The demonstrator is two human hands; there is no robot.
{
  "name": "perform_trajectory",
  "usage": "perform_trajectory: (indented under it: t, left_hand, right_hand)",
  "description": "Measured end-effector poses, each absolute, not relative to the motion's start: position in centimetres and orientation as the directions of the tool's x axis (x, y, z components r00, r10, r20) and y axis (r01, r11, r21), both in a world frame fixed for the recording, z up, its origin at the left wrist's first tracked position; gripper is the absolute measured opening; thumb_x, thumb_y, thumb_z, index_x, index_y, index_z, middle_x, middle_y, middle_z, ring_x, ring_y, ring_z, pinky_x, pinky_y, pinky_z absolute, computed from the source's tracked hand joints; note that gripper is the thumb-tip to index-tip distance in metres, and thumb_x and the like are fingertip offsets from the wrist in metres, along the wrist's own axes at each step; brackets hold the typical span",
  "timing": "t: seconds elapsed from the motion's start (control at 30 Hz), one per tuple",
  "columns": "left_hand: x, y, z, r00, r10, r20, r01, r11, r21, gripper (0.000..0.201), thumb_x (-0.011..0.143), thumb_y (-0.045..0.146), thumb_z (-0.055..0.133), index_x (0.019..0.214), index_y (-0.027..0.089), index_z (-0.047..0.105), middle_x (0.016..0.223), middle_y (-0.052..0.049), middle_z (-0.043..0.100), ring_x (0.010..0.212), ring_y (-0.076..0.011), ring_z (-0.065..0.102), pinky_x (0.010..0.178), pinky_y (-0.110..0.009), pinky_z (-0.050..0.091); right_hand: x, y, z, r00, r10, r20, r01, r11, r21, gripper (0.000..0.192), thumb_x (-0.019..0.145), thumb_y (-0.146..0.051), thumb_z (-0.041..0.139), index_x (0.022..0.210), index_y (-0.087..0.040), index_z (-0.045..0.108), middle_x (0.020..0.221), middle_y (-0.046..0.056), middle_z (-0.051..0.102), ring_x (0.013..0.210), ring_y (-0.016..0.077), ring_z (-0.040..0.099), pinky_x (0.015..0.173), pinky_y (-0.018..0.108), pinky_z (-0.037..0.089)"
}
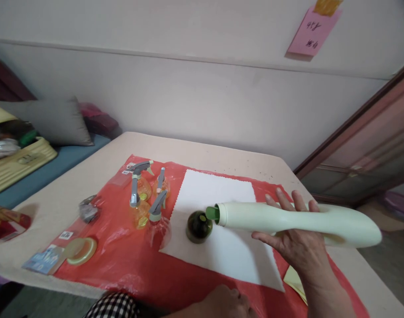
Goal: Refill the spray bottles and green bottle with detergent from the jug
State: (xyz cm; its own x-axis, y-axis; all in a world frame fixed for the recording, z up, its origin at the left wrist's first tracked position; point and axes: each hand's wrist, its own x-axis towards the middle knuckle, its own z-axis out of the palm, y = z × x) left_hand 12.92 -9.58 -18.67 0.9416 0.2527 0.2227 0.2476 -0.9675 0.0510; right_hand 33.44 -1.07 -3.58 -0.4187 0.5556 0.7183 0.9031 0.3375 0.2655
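Note:
In my right hand (pixel 297 247) lies a long pale green plastic bottle (pixel 251 215), narrowed in the middle, held nearly level. My palm is behind and below it, with the fingertips showing past its upper edge and the thumb below. A green tongue-like tip (pixel 212 213) sticks out of its left end, close beside a dark green round bottle (pixel 199 227) in the view; whether they touch I cannot tell. That bottle stands on a white sheet (pixel 221 194) with scalloped edges. My left hand (pixel 224 302) is at the bottom edge, fingers curled, its palm hidden.
Several clear spray bottles (pixel 159 232) with grey trigger heads stand left of the sheet on red plastic (pixel 122 251). Further left lie a clear-wrapped grey item (pixel 89 210), a round pale-rimmed lid (pixel 85 251) and a blue packet (pixel 44 260). A wall (pixel 188 101) rises behind the table.

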Motion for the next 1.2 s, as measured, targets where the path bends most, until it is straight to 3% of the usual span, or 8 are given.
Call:
perform_trajectory:
  t: [0.2,0.37,0.5,0.8,1.2]
  left_hand:
    - [13.2,-9.7,-19.2,0.95,0.248,0.192,0.236,-0.968,0.081,0.023,0.093,0.036,0.079,0.083,0.018,0.068,0.067,-0.002,0.072,0.053,-0.016,0.063,0.036,-0.025,0.024]
    - [12.8,-9.6,-17.7,0.957,0.242,0.162,0.235,-0.97,0.063,0.022,0.094,0.034,0.079,0.085,0.017,0.067,0.07,-0.002,0.072,0.055,-0.0157,0.065,0.035,-0.026,0.019]
    - [12.9,-9.5,-17.7,0.958,0.248,0.142,0.244,-0.969,0.048,0.025,0.091,0.034,0.082,0.081,0.017,0.066,0.068,-0.002,0.072,0.053,-0.0156,0.065,0.034,-0.027,0.015]
    - [13.2,-9.7,-19.3,0.945,0.254,0.205,0.252,-0.967,0.039,0.028,0.091,0.039,0.08,0.078,0.018,0.066,0.064,-0.002,0.07,0.049,-0.0144,0.061,0.036,-0.025,0.016]
    - [13.2,-9.6,-18.7,0.956,0.271,0.116,0.261,-0.96,0.098,0.023,0.091,0.036,0.081,0.085,0.017,0.071,0.072,-0.005,0.076,0.054,-0.0183,0.069,0.035,-0.025,0.017]
  right_hand:
    - [33.4,-1.0,-3.4,-0.442,0.531,0.723,0.891,0.352,0.286,0.096,0.097,-0.077,0.047,0.172,-0.022,0.023,0.166,0.018,0.049,0.161,0.044,0.031,0.13,0.068,0.022]
    - [33.3,-1.1,-3.3,-0.434,0.524,0.733,0.893,0.36,0.271,0.097,0.096,-0.078,0.051,0.172,-0.024,0.026,0.166,0.017,0.05,0.16,0.0431,0.033,0.131,0.067,0.021]
    - [33.2,-1.4,-3.3,-0.385,0.58,0.718,0.914,0.348,0.209,0.096,0.095,-0.077,0.055,0.172,-0.03,0.023,0.166,0.014,0.05,0.159,0.0444,0.036,0.132,0.067,0.022]
    - [33.2,-1.2,-3.1,-0.452,0.552,0.701,0.888,0.355,0.293,0.094,0.098,-0.075,0.05,0.172,-0.024,0.024,0.169,0.016,0.046,0.163,0.0429,0.029,0.131,0.069,0.02]
    - [33.3,-1.5,-3.3,-0.433,0.588,0.683,0.899,0.343,0.274,0.094,0.097,-0.077,0.051,0.172,-0.028,0.023,0.17,0.016,0.044,0.16,0.0469,0.031,0.127,0.074,0.024]
